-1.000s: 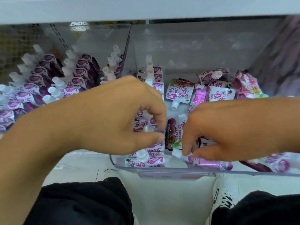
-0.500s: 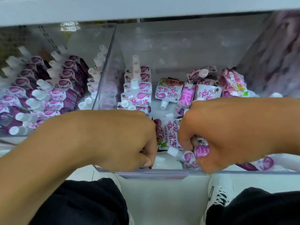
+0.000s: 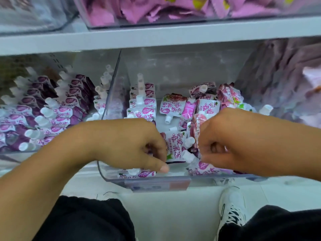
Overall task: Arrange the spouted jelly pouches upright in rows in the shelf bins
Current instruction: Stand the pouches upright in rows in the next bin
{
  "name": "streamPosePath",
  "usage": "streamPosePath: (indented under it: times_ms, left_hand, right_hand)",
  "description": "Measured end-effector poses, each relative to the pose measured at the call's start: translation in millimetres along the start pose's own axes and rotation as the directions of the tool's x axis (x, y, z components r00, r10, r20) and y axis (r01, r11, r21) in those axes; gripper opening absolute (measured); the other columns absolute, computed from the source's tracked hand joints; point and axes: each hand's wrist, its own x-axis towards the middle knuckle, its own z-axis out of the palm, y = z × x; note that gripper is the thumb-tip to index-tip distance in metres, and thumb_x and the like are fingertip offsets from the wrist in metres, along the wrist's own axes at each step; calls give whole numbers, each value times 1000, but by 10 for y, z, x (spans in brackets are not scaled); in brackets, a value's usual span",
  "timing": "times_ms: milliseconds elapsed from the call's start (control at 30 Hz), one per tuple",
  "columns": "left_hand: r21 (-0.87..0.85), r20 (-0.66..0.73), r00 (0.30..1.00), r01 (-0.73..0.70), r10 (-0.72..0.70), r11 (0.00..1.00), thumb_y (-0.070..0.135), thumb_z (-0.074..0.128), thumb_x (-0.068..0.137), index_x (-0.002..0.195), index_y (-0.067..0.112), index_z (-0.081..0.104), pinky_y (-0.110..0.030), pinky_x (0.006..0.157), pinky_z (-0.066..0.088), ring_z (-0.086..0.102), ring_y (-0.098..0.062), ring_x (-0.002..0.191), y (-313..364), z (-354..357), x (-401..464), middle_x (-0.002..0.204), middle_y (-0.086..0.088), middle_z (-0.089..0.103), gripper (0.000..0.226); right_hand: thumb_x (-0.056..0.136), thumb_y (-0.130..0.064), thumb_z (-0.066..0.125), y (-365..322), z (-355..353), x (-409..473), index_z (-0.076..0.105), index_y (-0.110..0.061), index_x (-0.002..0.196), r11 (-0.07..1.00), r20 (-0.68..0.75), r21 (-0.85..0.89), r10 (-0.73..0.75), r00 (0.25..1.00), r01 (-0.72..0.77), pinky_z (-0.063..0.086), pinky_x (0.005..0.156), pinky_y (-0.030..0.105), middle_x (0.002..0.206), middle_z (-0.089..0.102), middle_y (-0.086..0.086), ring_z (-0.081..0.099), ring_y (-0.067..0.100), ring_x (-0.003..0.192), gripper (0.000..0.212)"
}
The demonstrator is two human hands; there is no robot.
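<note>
A clear shelf bin holds white-and-pink spouted jelly pouches. Along its left wall stands an upright row of pouches. The middle and right hold loose pouches lying flat and jumbled. My left hand reaches down into the front left of the bin, fingers curled on a pouch that is mostly hidden, thumb stretched along the front. My right hand is curled at the front right around a pouch whose white spouts stick out leftward. One pouch lies flat against the front wall.
The neighbouring bin on the left is filled with purple pouches standing in rows. A grey shelf board runs overhead with bins of pink packets above. My black trousers and a white shoe are below.
My left hand has dropped from the upright row to the bin's front left. My right hand has closed tighter on a pouch. The view has pulled back and up, showing the upper shelf.
</note>
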Motion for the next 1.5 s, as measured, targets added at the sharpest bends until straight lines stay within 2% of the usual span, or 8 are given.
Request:
streamPosePath:
  times_ms: [133, 300, 467, 633, 833, 933, 1033, 1500]
  left_hand:
    - [-211, -107, 993, -65, 43, 975, 75, 64, 55, 105, 42, 66, -8, 58, 44, 61, 4, 67, 43, -115, 22, 88, 37, 61, 59]
    - [-130, -220, 973, -106, 75, 986, 53, 71, 70, 56, 29, 42, -4, 44, 32, 40, 1, 39, 38, -173, 45, 47, 17, 44, 40]
    - [34, -294, 956, -12, 21, 999, 70, 57, 75, 61, 36, 49, -10, 48, 40, 53, 6, 51, -58, -174, -12, 59, 24, 57, 38]
    - [56, -415, 909, -4, 27, 998, 61, 58, 74, 81, 30, 68, -6, 46, 39, 46, 4, 41, -150, -246, -82, 67, 25, 58, 33]
    - [47, -441, 897, 5, 16, 999, 62, 57, 76, 80, 37, 63, -10, 52, 41, 53, 2, 49, -187, -289, -57, 74, 15, 60, 26]
    - [38, -425, 905, 1, 15, 999, 58, 59, 76, 83, 30, 67, -6, 49, 38, 50, 4, 44, -194, -266, -39, 63, 9, 59, 30]
    - [70, -422, 906, 5, 25, 998, 59, 60, 75, 81, 28, 67, -5, 51, 38, 48, 5, 45, -213, -247, -42, 64, 13, 57, 32]
    - [116, -450, 889, -28, 78, 993, 73, 46, 80, 82, 27, 60, -19, 57, 44, 52, -9, 60, -277, -183, -62, 76, 11, 55, 48]
  right_hand:
    - [83, -36, 60, 58, -119, -61, 66, -27, 72, 953, -180, 298, -5, 984, 59, 47, 58, 15, 74, 60, -12, 62, 6, 69, 15]
    - [87, -22, 69, 108, -99, 139, 68, -11, 79, 707, -93, 706, 133, 987, -29, 60, 64, 27, 73, 72, -1, 71, 6, 64, 13]
    - [70, -65, 69, 211, -165, 262, 65, -34, 96, 984, -151, 176, 40, 988, -13, 47, 73, 20, 91, 63, -22, 58, 0, 85, 40]
    - [65, -77, 64, 23, 75, 352, 50, -36, 123, 990, 222, -142, 54, 974, -22, 44, 95, 37, 114, 55, -14, 51, 15, 109, 73]
    - [71, -64, 70, -78, 259, 493, 48, -35, 130, 959, 118, -282, 5, 993, 29, 45, 91, 44, 114, 59, -2, 51, 23, 107, 69]
    - [79, -43, 69, -39, 165, 476, 60, -28, 85, 970, 83, -234, -46, 996, 64, 53, 75, 41, 82, 59, -1, 57, 23, 76, 19]
    - [78, -24, 56, 100, 39, 399, 42, -16, 56, 980, 95, -183, -59, 994, 76, 50, 55, 42, 62, 52, 4, 47, 18, 53, 27]
    - [79, -45, 72, 209, 201, 438, 66, -36, 110, 985, 351, -151, -31, 936, 89, 47, 72, 29, 108, 56, -12, 56, 14, 94, 33]
